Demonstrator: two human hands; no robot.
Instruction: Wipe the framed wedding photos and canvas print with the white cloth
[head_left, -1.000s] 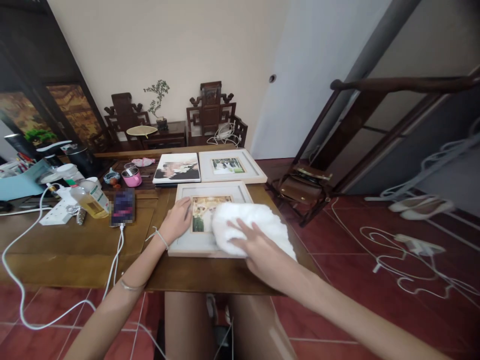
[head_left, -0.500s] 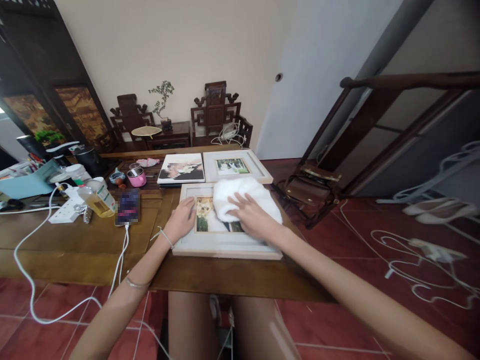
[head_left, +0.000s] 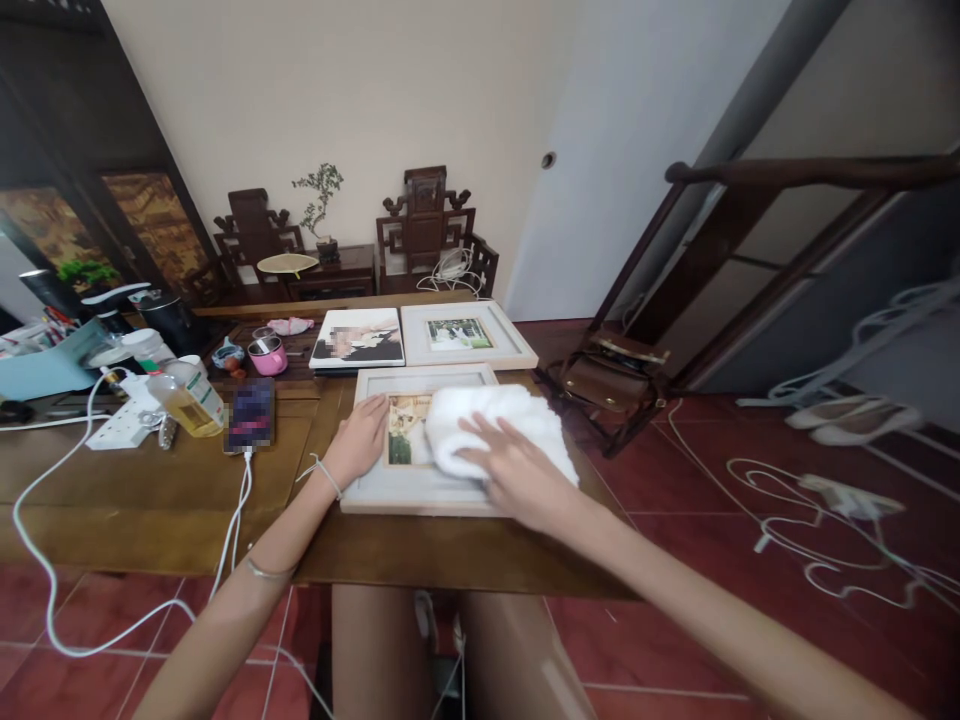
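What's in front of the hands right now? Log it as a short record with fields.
Left grip: resting on the left side of the near picture frame
Right grip: fingers spread on a white cloth
Cloth position: over the frame's right part, hiding some of its photo
Behind: second frame, right of a photo panel
Left of frame: bottle of yellowish liquid, pink cup
Surface: brown wooden table

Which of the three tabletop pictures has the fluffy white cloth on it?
The pale wooden rectangular frame nearest the person: white cloth partly covers it. Behind it, the white-and-black panel and second pale frame have none.
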